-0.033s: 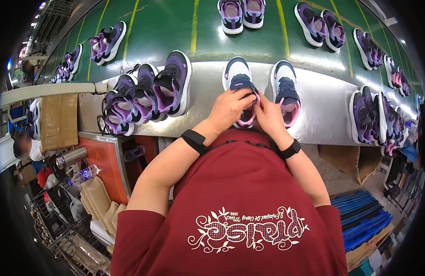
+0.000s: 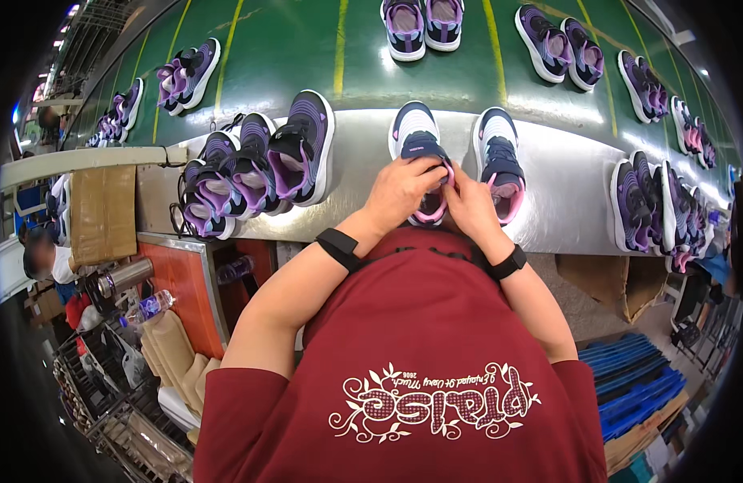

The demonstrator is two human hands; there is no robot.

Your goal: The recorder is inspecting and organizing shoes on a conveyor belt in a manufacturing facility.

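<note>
A navy, white and pink sneaker (image 2: 414, 137) lies on the steel ledge (image 2: 565, 201) right in front of me, toe pointing away. My left hand (image 2: 400, 189) and my right hand (image 2: 470, 205) both pinch it at the tongue and pink collar, fingers closed on the upper. Its mate (image 2: 500, 161) lies just to the right, untouched. A black band sits on each wrist.
Several purple sneakers (image 2: 251, 169) are bunched on the ledge to the left, and more (image 2: 653, 209) to the right. Pairs ride the green belt (image 2: 307, 48) beyond. Lower left are an orange cabinet (image 2: 186, 282), bottles (image 2: 146, 306) and another person (image 2: 37, 258). Blue pallets (image 2: 637, 378) lie lower right.
</note>
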